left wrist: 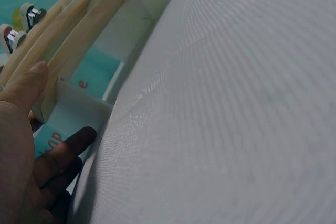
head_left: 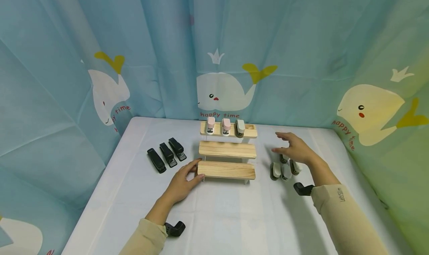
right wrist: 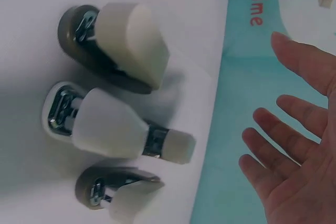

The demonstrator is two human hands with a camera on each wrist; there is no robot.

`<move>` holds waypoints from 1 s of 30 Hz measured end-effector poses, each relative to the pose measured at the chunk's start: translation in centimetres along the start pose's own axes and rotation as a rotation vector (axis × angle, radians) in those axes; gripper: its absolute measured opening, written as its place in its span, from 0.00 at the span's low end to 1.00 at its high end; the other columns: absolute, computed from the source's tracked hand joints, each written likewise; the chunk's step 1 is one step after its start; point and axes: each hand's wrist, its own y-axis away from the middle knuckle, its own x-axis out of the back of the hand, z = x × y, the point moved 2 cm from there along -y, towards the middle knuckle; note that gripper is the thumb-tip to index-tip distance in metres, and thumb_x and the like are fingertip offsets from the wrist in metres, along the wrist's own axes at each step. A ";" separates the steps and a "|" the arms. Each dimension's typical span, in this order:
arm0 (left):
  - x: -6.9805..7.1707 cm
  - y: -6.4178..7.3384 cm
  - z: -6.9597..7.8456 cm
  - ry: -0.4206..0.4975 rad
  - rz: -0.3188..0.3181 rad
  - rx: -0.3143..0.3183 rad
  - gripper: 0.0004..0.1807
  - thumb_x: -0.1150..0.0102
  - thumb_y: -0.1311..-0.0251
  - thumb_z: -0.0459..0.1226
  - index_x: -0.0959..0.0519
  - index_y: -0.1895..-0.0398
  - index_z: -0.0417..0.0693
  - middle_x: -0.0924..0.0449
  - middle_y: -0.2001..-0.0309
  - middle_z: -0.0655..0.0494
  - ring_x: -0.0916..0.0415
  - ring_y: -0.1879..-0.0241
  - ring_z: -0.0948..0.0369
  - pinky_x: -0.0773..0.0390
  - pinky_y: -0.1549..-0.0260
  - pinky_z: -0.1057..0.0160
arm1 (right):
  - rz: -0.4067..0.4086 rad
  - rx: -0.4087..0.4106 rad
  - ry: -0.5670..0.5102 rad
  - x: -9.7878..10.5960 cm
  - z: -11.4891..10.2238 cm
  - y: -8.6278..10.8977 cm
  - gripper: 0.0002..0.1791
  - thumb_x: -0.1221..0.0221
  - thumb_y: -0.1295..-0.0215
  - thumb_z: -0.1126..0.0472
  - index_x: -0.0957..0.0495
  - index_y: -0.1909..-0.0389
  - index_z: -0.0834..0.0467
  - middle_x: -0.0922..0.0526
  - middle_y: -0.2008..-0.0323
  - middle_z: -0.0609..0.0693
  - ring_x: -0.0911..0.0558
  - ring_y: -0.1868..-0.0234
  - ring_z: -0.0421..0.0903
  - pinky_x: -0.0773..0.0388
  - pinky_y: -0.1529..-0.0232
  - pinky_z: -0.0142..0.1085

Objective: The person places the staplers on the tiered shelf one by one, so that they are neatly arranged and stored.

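My left hand (head_left: 182,182) is at the left end of the lowest tier (head_left: 226,170) of a wooden three-tier display stand, thumb at the front edge and index finger behind. In the left wrist view the thumb (left wrist: 34,80) lies against the wood and the other fingers (left wrist: 65,153) extend loosely below. My right hand (head_left: 296,149) hovers with parted fingers above several mini staplers at the right. In the right wrist view these include a beige-topped stapler (right wrist: 131,43) and a white stapler (right wrist: 105,121); the hand (right wrist: 299,145) holds nothing.
On the top tier (head_left: 250,131) stand two pink mini staplers (head_left: 226,125) and one pale grey stapler (head_left: 240,127). The middle tier (head_left: 228,149) is bare wood. Three black staplers (head_left: 168,154) lie left of the stand. A whale-print curtain (head_left: 174,91) encloses the white table (head_left: 228,221).
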 end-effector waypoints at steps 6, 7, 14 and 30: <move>-0.1 -0.1 -0.2 0.006 -0.007 0.013 0.36 0.36 0.35 0.60 0.34 0.24 0.79 0.16 0.47 0.68 0.29 0.29 0.53 0.35 0.27 0.40 | -0.017 -0.020 -0.017 -0.1 1.2 0.1 0.45 0.34 0.30 0.50 0.42 0.21 0.66 0.41 0.24 0.72 0.39 0.25 0.74 0.38 0.32 0.72; -0.1 -0.1 -0.2 0.006 -0.006 0.012 0.35 0.35 0.35 0.60 0.34 0.25 0.79 0.16 0.47 0.68 0.29 0.29 0.54 0.36 0.27 0.40 | -0.019 -0.018 -0.021 -0.1 1.5 0.2 0.45 0.34 0.30 0.51 0.42 0.21 0.67 0.41 0.24 0.72 0.39 0.25 0.74 0.38 0.32 0.72; -0.1 -0.1 -0.3 0.002 -0.004 0.019 0.35 0.36 0.35 0.60 0.34 0.25 0.79 0.16 0.46 0.68 0.29 0.29 0.53 0.36 0.27 0.40 | -0.021 -0.026 -0.042 -0.3 3.0 0.6 0.44 0.34 0.30 0.52 0.42 0.22 0.68 0.39 0.25 0.73 0.39 0.26 0.75 0.38 0.32 0.73; -0.1 -0.2 -0.3 0.003 -0.009 0.022 0.35 0.36 0.35 0.60 0.34 0.25 0.81 0.17 0.48 0.70 0.29 0.29 0.54 0.36 0.27 0.41 | -0.056 -0.085 -0.064 -1.1 5.1 0.7 0.46 0.33 0.30 0.52 0.43 0.22 0.70 0.42 0.25 0.75 0.40 0.26 0.77 0.38 0.33 0.73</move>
